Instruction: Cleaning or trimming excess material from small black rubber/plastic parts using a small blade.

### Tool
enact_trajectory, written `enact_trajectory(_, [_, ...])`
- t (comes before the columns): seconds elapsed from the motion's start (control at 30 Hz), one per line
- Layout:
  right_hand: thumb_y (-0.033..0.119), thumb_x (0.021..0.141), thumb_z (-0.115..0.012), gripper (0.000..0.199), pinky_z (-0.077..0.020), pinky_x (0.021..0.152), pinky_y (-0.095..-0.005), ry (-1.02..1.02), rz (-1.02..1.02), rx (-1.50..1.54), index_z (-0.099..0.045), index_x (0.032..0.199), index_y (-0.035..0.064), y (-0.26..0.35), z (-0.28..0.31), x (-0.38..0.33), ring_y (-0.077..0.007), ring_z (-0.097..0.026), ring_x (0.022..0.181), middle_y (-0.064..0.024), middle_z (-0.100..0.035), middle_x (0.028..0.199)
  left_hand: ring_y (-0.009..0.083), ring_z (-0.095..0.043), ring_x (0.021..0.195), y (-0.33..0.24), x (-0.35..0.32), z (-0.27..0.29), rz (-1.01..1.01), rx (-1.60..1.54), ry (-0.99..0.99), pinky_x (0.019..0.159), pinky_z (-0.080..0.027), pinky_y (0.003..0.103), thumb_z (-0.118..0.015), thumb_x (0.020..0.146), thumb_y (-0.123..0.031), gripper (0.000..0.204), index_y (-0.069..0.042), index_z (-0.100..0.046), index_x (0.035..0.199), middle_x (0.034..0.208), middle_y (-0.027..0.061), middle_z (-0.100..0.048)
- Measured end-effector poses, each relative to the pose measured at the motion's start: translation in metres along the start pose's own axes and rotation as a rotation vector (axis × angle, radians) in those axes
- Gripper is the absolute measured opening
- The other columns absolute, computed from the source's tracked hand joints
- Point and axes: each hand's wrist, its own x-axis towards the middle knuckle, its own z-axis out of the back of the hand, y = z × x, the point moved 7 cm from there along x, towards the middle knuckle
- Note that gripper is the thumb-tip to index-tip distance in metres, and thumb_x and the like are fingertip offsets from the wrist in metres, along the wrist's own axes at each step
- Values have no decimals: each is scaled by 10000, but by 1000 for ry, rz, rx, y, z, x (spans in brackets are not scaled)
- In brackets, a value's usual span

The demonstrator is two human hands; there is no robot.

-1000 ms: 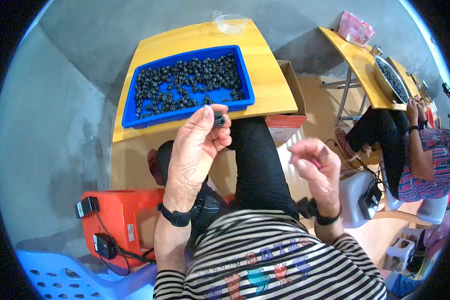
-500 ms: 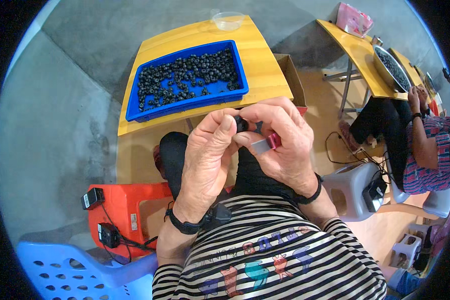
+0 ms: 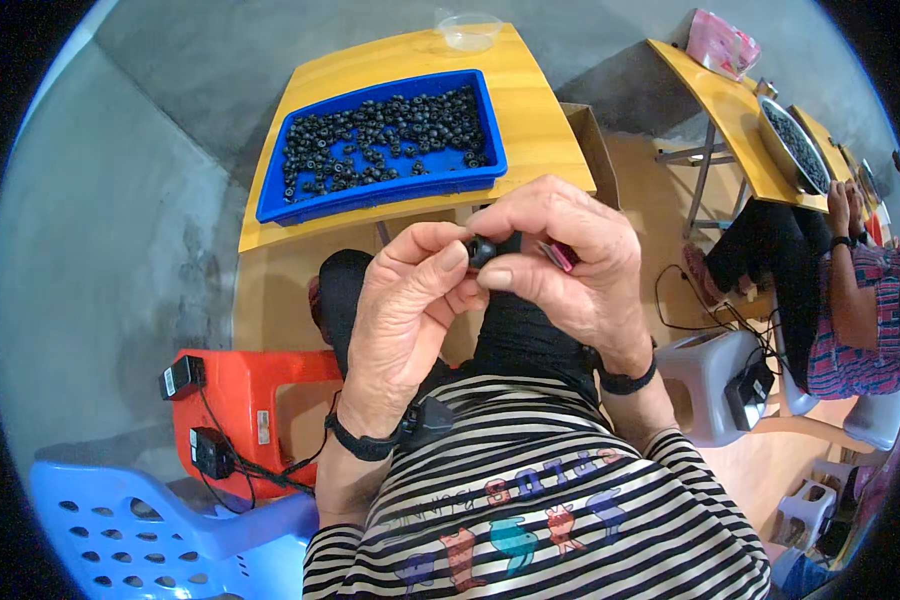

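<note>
Between the thumb and fingers of my left hand [image 3: 410, 300] is a small round black part [image 3: 482, 251], shiny, with a darker opening in its face. My right hand [image 3: 575, 265] is closed beside it, thumb and fingertips close against the part's right side. Tucked in the right hand's grip is a small flat grey blade with a pinkish-red handle [image 3: 560, 256]; its tip is partly hidden by the fingers. Beyond my hands, a blue tray [image 3: 390, 193] holds a loose layer of many similar black parts [image 3: 380, 135].
The tray stands on a yellow table [image 3: 535, 110] with a clear plastic bowl [image 3: 470, 33] at its far edge. A red stool [image 3: 240, 410] and blue chair [image 3: 130, 530] are at left. At right, a co-worker [image 3: 860, 300] sits by another table with a metal bowl [image 3: 792, 145].
Both hands still hold their things. The right hand has turned, so the blade shows less and the black part shows more. The view has shifted slightly, with the tray appearing higher.
</note>
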Motion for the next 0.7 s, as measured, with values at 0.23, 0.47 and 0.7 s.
enact_trajectory(0.23, [122,608,-766,298,-400,533,-235,-62,-56,78,-650,873,50,1,-7,-11,-129,-524,651,-44,-594,764,136,-629,749,-3,-10,-6,-14,16,16,643,-546,260,-594,836,-61,145,-17,-587,974,873,87,-639])
enact_trajectory(0.47, [84,601,-761,281,-397,555,-230,-53,-47,162,-656,858,38,3,-7,-11,-123,-522,659,-43,-590,758,131,-626,727,0,-14,-5,-14,49,-10,631,-550,261,-617,828,-89,160,-15,-581,966,844,76,-629])
enact_trajectory(0.7, [54,689,-723,131,-415,576,-229,4,-48,292,-674,807,26,-4,-7,-10,-117,-537,662,-51,-589,728,127,-622,676,-3,-15,-10,3,114,36,601,-548,255,-625,824,-88,144,-21,-583,944,809,70,-629])
